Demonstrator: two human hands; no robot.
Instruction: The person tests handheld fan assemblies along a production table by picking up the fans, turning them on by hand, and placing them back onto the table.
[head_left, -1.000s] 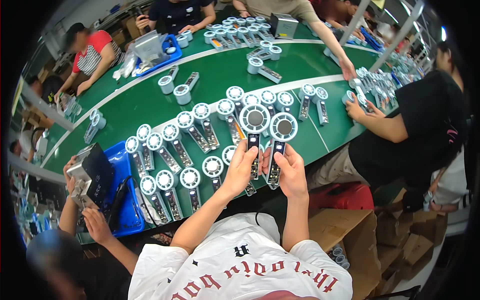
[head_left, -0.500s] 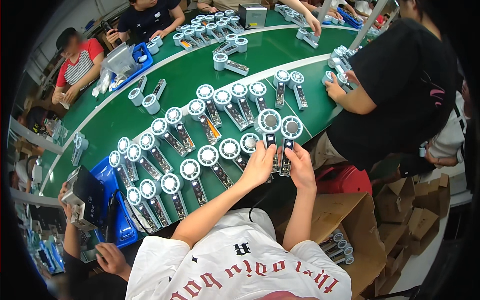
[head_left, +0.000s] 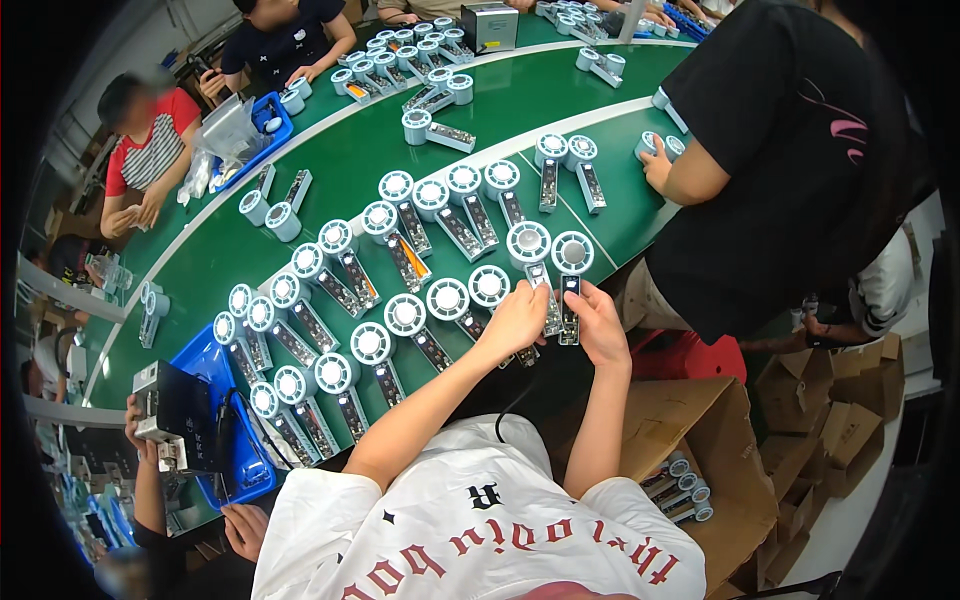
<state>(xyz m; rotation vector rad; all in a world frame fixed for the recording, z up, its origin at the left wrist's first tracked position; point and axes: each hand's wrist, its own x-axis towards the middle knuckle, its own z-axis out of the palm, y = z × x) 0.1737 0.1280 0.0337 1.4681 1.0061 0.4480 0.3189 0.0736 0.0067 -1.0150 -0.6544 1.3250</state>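
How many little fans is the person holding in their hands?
2. The left hand holds one fan by its handle, the right hand holds the other fan beside it. Many more lie on the green table.

Both my hands on two round-headed handheld fans at the near edge of the green table (head_left: 350, 165).

My left hand (head_left: 515, 320) grips the handle of the left fan (head_left: 529, 245); my right hand (head_left: 598, 322) grips the handle of the right fan (head_left: 572, 254), the two heads side by side and pointing away from me. More fans (head_left: 405, 315) lie in rows to my left. A cardboard box (head_left: 680, 420) sits below my right arm, and a person in black (head_left: 790, 150) works at my right.
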